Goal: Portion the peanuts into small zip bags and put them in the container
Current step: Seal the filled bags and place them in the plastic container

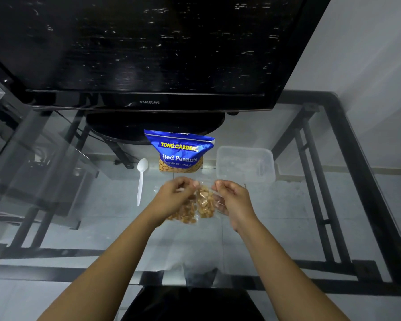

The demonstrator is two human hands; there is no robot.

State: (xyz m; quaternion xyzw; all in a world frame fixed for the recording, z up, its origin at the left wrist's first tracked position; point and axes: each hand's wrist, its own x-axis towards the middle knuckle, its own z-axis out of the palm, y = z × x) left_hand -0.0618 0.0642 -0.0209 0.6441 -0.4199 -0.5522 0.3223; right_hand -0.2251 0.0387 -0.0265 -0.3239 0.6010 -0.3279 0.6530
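A small clear zip bag (205, 203) part-filled with peanuts hangs between my hands above the glass table. My left hand (175, 194) pinches its top left corner and my right hand (232, 198) pinches the top right. A second small bag of peanuts (183, 215) lies on the glass, partly hidden under my left hand. The blue salted-peanut pouch (180, 150) stands just beyond my hands. An empty clear plastic container (244, 164) sits to the right of the pouch.
A white plastic spoon (141, 179) lies on the glass table (299, 205) left of the pouch. A large black television (148, 54) on its stand fills the back. The table has a black metal frame (357, 158).
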